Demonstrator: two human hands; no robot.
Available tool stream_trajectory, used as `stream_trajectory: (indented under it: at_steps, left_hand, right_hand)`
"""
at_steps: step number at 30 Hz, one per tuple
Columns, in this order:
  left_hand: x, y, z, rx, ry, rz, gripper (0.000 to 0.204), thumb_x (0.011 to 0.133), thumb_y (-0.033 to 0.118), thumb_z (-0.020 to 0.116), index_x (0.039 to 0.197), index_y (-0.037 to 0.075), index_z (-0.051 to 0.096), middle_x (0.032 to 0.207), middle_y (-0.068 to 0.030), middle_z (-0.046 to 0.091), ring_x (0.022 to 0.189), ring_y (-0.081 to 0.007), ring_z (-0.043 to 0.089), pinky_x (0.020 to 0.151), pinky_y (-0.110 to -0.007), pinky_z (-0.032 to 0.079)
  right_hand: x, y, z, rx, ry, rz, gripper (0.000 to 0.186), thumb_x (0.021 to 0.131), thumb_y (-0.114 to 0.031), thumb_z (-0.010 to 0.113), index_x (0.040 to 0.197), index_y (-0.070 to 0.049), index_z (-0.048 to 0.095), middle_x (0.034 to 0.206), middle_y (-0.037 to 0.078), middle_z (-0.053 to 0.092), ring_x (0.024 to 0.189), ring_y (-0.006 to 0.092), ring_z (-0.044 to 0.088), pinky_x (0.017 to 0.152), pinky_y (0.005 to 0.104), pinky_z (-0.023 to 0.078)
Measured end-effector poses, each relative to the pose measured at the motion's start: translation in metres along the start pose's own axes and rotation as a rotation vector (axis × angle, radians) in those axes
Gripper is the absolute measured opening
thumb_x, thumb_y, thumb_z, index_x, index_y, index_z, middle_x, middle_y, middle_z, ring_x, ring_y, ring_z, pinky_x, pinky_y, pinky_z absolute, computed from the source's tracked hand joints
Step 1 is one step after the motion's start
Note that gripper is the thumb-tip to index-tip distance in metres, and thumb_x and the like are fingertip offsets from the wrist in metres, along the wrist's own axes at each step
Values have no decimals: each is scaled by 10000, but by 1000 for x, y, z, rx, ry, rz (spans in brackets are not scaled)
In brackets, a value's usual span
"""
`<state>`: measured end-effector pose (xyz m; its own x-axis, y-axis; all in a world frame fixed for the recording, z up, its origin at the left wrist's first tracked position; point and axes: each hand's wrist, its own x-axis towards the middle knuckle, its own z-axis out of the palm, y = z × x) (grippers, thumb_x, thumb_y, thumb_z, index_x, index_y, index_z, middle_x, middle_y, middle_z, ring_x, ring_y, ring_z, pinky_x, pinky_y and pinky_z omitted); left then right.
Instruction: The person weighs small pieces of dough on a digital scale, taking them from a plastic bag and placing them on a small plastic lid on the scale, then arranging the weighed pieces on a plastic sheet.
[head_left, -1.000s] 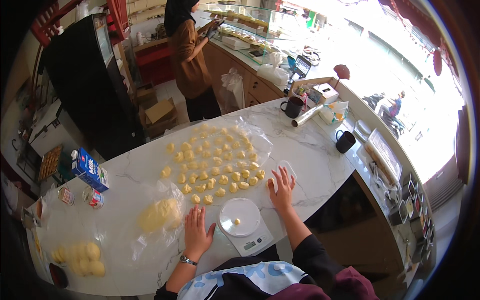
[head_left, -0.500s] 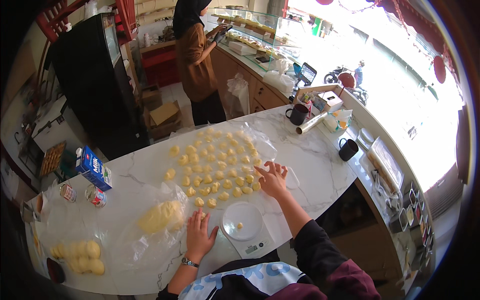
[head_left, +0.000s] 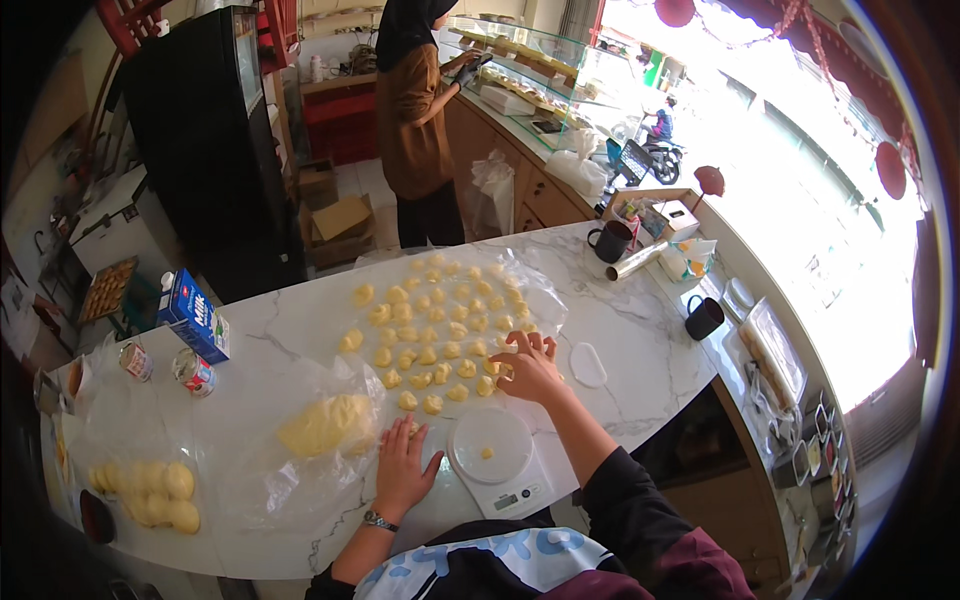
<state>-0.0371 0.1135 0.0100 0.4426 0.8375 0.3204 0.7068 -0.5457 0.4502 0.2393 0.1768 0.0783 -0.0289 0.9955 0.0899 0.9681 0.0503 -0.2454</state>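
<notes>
My left hand (head_left: 404,472) lies flat on the marble counter, fingers stretched out, fingertips by a small dough lump (head_left: 415,428) they partly cover. To its right stands a white kitchen scale (head_left: 510,498) with a tiny dough bit (head_left: 487,453) on its round plate. My right hand (head_left: 532,370) is over the right edge of the rows of small dough pieces (head_left: 428,355), fingers bent and apart. Its thumb and index finger are close to the pieces there; whether they touch one is unclear. Left of my left hand, a large yellow dough mass (head_left: 325,425) sits on clear plastic.
Smooth dough balls (head_left: 150,492) lie at the left end beside a dark bowl (head_left: 97,517). A blue milk carton (head_left: 195,318) and two cans (head_left: 193,372) stand farther back. A white lid (head_left: 588,364) and black mugs (head_left: 704,316) are right. Across the counter stands another person (head_left: 412,130).
My right hand has moved a little left and nearer, its fingers now bent more over the dough pieces. My left hand stays in place. The whole view has shifted slightly.
</notes>
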Motion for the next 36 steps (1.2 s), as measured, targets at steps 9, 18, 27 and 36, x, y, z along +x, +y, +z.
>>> stream_trajectory:
  at_steps: [9, 18, 27, 36]
  left_hand:
    - [-1, -1, -1, -19, 26, -2, 494, 863, 356, 609, 1240, 48, 525, 1388, -200, 406, 1286, -383, 376, 1078, -506, 259]
    - [1, 0, -1, -27, 33, 9, 492, 855, 347, 626, 1237, 53, 528, 1381, -192, 414, 1280, -385, 384, 1069, -516, 273]
    - [1, 5, -10, -55, 43, -25, 566, 864, 275, 627, 1326, 20, 422, 1384, -209, 402, 1269, -386, 398, 1063, -491, 299]
    - [1, -7, 1, -475, 149, -174, 480, 870, 128, 590, 1291, -28, 421, 1281, -241, 478, 1167, -383, 488, 1005, -420, 380]
  right_hand:
    - [12, -27, 1, -68, -130, -145, 498, 632, -267, 728, 1126, -299, 678, 1238, 43, 429, 1192, 282, 356, 1030, 502, 187]
    - [21, -53, 16, -9, -112, -214, 488, 648, -283, 733, 1132, -299, 674, 1245, 42, 430, 1203, 271, 358, 1024, 535, 200]
    - [16, -88, 25, 67, -90, -266, 447, 715, -304, 689, 1160, -285, 660, 1255, 55, 440, 1204, 278, 366, 1018, 530, 212]
    - [18, -119, 38, 37, -90, -283, 566, 796, -306, 613, 1348, -279, 488, 1405, 86, 363, 1325, 306, 290, 1073, 587, 168]
